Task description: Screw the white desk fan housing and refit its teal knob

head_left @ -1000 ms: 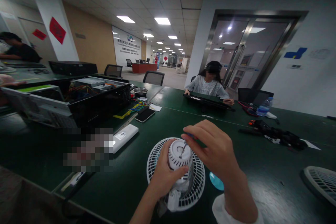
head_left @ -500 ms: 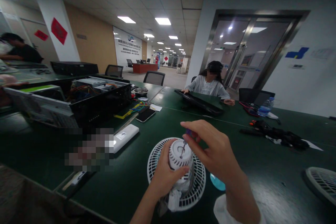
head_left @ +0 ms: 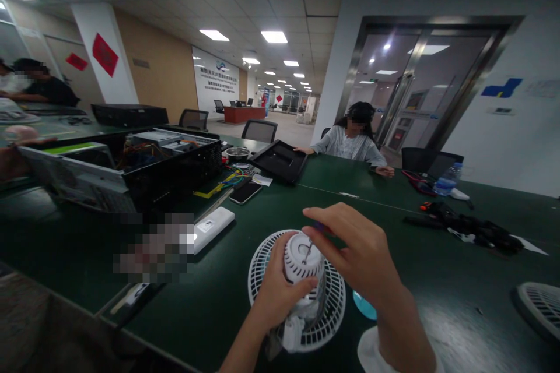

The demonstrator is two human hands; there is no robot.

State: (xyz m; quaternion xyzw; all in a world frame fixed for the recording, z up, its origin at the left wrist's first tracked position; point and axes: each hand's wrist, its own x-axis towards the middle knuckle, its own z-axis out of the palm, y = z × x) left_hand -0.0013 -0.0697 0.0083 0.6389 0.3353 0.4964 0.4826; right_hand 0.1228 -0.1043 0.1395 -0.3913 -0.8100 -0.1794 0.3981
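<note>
Two hands engaged: left hand clamped round the motor housing atop the fan grille; right hand pinching a screwdriver into the housing's top. Screw work judged unfinished.

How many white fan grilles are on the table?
2: one grille under the motor housing that the left hand grips; a second grille at the far right, cut off by the frame.

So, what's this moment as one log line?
left hand: grips motor housing | right hand: screwdriver tip on housing | fan grille: flat on table
</note>
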